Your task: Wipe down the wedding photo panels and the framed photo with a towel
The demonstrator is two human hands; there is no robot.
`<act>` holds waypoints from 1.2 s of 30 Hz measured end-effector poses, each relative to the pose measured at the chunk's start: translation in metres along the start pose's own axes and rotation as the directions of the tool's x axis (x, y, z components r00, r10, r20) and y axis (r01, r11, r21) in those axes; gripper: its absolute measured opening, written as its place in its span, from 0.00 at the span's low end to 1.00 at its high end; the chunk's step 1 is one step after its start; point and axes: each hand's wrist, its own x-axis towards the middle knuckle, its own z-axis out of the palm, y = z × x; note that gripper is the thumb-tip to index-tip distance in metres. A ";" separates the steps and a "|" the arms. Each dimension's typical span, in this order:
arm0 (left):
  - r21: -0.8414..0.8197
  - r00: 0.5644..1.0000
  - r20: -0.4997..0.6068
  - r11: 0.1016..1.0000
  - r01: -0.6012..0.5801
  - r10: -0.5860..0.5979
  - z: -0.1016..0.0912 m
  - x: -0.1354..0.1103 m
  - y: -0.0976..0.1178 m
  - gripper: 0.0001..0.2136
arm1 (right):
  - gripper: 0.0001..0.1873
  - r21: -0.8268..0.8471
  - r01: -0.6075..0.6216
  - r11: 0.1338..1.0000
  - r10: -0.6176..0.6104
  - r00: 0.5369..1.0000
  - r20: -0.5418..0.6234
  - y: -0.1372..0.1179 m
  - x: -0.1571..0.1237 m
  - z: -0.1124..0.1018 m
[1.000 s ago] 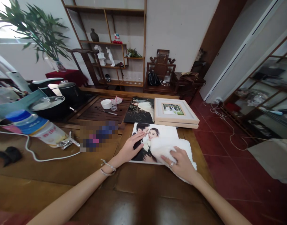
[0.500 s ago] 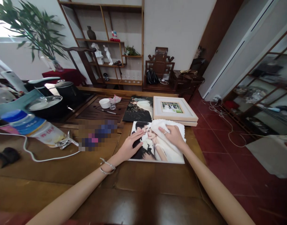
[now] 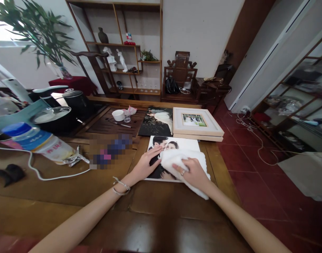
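A wedding photo panel [image 3: 157, 143] lies flat on the wooden table [image 3: 161, 207] before me. My left hand [image 3: 147, 162] rests on its left side with the fingers stretched out, holding nothing. In my right hand [image 3: 194, 171] is a bunched white cloth [image 3: 173, 156], pressed onto the panel. The cloth covers much of the panel's right half and hangs past its lower right edge. Behind the panel lie a dark photo panel [image 3: 155, 121] and a pale wooden picture frame [image 3: 210, 123], which is stacked on another frame.
To the left are a plastic bottle with a blue cap [image 3: 42, 142], a white cable [image 3: 58, 178] and a lidded pan [image 3: 51, 117]. A white bowl [image 3: 118, 115] stands on the dark tea tray [image 3: 103, 123]. The table's right edge drops to a red tiled floor [image 3: 245, 182].
My right hand has drawn the white cloth down toward me over the panel, covering its lower right and uncovering its top right. My left hand has stayed in place.
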 end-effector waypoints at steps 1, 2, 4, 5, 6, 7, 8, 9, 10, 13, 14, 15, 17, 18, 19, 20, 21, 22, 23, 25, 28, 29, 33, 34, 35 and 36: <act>-0.002 1.000 -0.001 1.000 0.001 -0.001 0.000 0.000 0.000 0.20 | 0.24 0.022 -0.001 1.000 0.001 1.000 -0.004 0.005 0.008 -0.002; -0.004 1.000 0.000 1.000 0.002 -0.002 0.000 0.000 0.001 0.20 | 0.24 0.039 -0.005 0.999 0.006 1.000 -0.016 0.011 0.017 -0.003; -0.004 1.000 0.006 1.000 0.008 -0.008 -0.001 0.000 0.002 0.19 | 0.25 0.044 -0.027 0.999 0.029 0.998 -0.064 0.023 0.034 -0.006; -0.003 1.000 0.011 1.000 0.014 -0.014 -0.002 0.000 0.003 0.19 | 0.25 0.038 -0.039 0.999 0.042 0.995 -0.089 0.028 0.043 -0.007; 0.000 1.000 0.016 1.000 0.020 -0.020 -0.002 0.000 0.004 0.19 | 0.26 0.032 -0.048 0.998 0.051 0.992 -0.112 0.033 0.050 -0.007; 0.002 0.999 0.022 1.000 0.024 -0.024 -0.002 0.000 0.004 0.19 | 0.26 0.028 -0.055 0.998 0.058 0.989 -0.132 0.037 0.056 -0.008; 0.004 0.999 0.027 1.000 0.028 -0.028 -0.002 0.000 0.005 0.19 | 0.26 0.025 -0.060 0.998 0.063 0.987 -0.146 0.040 0.061 -0.008; 0.004 0.999 0.028 1.000 0.031 -0.031 -0.002 0.000 0.005 0.19 | 0.25 0.021 -0.062 0.998 0.064 0.986 -0.153 0.042 0.064 -0.007; 0.003 0.999 0.029 0.999 0.032 -0.032 -0.002 0.000 0.005 0.19 | 0.25 0.015 -0.064 0.998 0.065 0.986 -0.156 0.041 0.064 -0.007; -0.011 1.000 0.013 1.000 0.023 -0.022 -0.001 0.000 0.003 0.19 | 0.24 -0.010 -0.053 0.999 0.051 0.989 -0.137 0.032 0.054 -0.002; -0.018 1.000 0.005 1.000 0.020 -0.020 0.000 0.000 0.002 0.19 | 0.24 -0.028 -0.038 0.999 0.034 0.992 -0.125 0.026 0.047 -0.001; -0.026 1.000 0.000 0.999 0.020 -0.020 0.000 0.000 0.001 0.19 | 0.23 -0.048 -0.017 0.999 0.012 0.994 -0.110 0.020 0.038 0.001; -0.044 1.000 -0.005 0.999 0.030 -0.030 0.000 0.000 0.001 0.18 | 0.22 -0.095 0.046 0.994 -0.053 0.996 -0.077 0.007 0.018 0.003; -0.053 0.999 -0.003 0.998 0.038 -0.038 0.000 -0.001 0.000 0.18 | 0.22 -0.096 0.078 0.992 -0.083 0.995 -0.049 0.002 0.010 0.003; -0.063 0.999 0.000 0.997 0.047 -0.047 0.000 -0.001 0.001 0.18 | 0.22 -0.093 0.109 0.990 -0.111 0.994 -0.022 -0.001 0.003 0.003; -0.070 0.999 0.004 0.996 0.054 -0.054 -0.001 -0.001 0.001 0.18 | 0.22 -0.082 0.128 0.988 -0.128 0.992 0.004 -0.003 -0.001 0.002; -0.073 0.998 0.007 0.996 0.057 -0.056 -0.001 -0.001 0.001 0.18 | 0.23 -0.075 0.133 0.988 -0.132 0.991 0.024 -0.003 -0.003 0.001; -0.074 0.998 0.010 0.996 0.056 -0.055 -0.001 -0.002 0.001 0.18 | 0.23 -0.079 0.127 0.989 -0.124 0.992 0.034 -0.001 -0.001 0.000; -0.073 0.999 0.014 0.996 0.052 -0.051 -0.001 -0.002 0.001 0.19 | 0.23 -0.095 0.106 0.990 -0.104 0.994 0.032 0.002 0.004 0.000; -0.076 0.999 0.026 0.996 0.045 -0.043 -0.001 -0.002 0.001 0.19 | 0.22 -0.158 0.042 0.987 -0.044 0.999 -0.005 0.008 0.020 0.001; -0.122 0.998 0.019 0.991 0.062 -0.060 0.000 -0.003 0.001 0.21 | 0.20 -0.237 -0.013 0.971 -0.002 0.998 -0.060 0.010 0.048 0.011; -0.148 0.997 0.000 0.986 0.072 -0.073 0.000 -0.004 0.001 0.21 | 0.20 -0.248 -0.011 0.969 -0.006 0.998 -0.066 0.007 0.054 0.015; -0.267 0.984 -0.114 0.958 0.102 -0.137 0.000 -0.006 -0.001 0.23 | 0.15 -0.251 0.115 0.961 -0.117 0.993 0.008 -0.017 0.052 0.030; -0.291 0.978 -0.141 0.950 0.110 -0.156 0.000 -0.006 -0.002 0.23 | 0.15 -0.240 0.171 0.956 -0.163 0.985 0.054 -0.022 0.045 0.031; -0.310 0.970 -0.164 0.943 0.120 -0.177 0.000 -0.006 -0.003 0.23 | 0.16 -0.219 0.227 0.949 -0.208 0.972 0.105 -0.027 0.037 0.031; -0.320 0.963 -0.181 0.938 0.132 -0.198 0.000 -0.006 -0.004 0.23 | 0.18 -0.187 0.276 0.943 -0.249 0.956 0.155 -0.029 0.028 0.029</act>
